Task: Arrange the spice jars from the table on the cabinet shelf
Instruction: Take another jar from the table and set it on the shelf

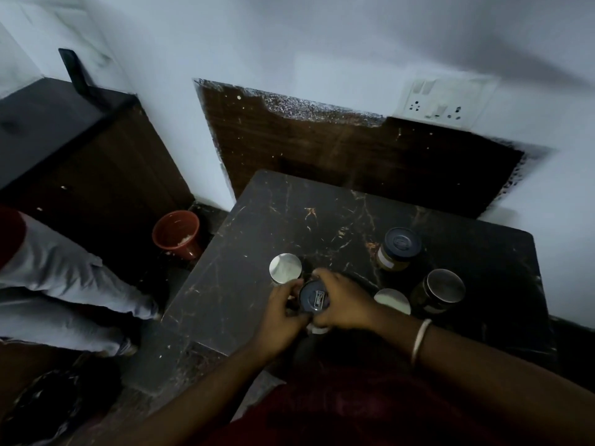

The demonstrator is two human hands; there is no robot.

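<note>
Closest to us, our maroon shirt point(354, 413) fills the bottom of the view. Beyond it the black marbled table point(257, 226) carries every jar we can see, and to its left stands the dark wooden cabinet point(83, 149); no shelf of it shows from this angle. Between table and cabinet another person's legs point(64, 278) in pale trousers cross the floor, with a red pot point(177, 233) beyond them. Our left hand point(280, 317) and right hand point(343, 305) both curl their fingers point(320, 274) round the dark-lidded jar point(314, 297), which sits near the table's front edge; whether it is lifted or resting on the top we cannot tell. Just beside the left fingers stands a silver-lidded jar point(286, 268), and near the right wrist a white-lidded jar point(392, 300); farther right are a grey-lidded jar point(442, 289) with dark contents and a blue-lidded jar point(401, 247) with a pale label. We judge the crowding to be the main risk: drawing the held jar up or towards us could clip the silver-lidded neighbour and tip it. The carry to the cabinet would pass those legs and the pot, so a bump could jolt the jar loose, and the dim light makes the path hard to read. Of the held jar we see little, since our hands hide its body; only the round, dark blue-grey lid shows, with a raised logo at its centre.
</note>
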